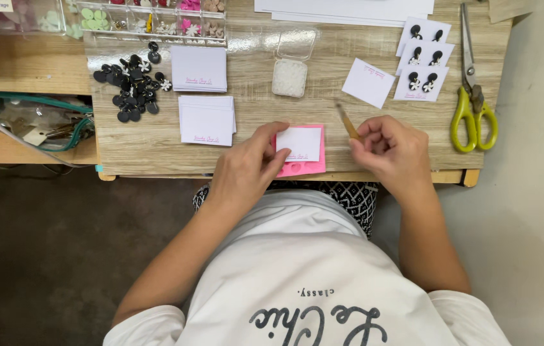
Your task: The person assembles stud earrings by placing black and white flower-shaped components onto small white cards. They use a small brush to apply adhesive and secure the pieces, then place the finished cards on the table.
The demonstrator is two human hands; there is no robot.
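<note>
Hands work at the near edge of a wooden table (156, 138), seen from above. The left hand (246, 168) rests on the table edge with its fingertips (280, 152) pressing the left side of a small white card (299, 143), pinning it flat. The white card lies on top of a pink pad (305, 167), which shows below and to the right of the card. The right hand (392, 148) is curled around a thin wooden tool (347, 122), pinching it between thumb and fingers; the tool's free end points up and to the left, just to the right of the white card and not touching it.

Surrounding items:
- Two stacks of blank white cards (206, 119) lie to the left of the left hand, one above the other.
- A pile of black earring pieces (132, 86), some with small white flowers, lies further left.
- A clear compartment box (156, 18) holding coloured pieces runs along the far edge.
- A small clear box of white pieces (289, 77) stands behind the pink pad, lid open.
- A single loose card (368, 82) lies behind the right hand.
- Three finished cards with black earrings (421, 52) are fanned at the far right.
- Scissors with yellow-green handles (472, 106) lie at the right edge, blades pointing away from the person.
</note>
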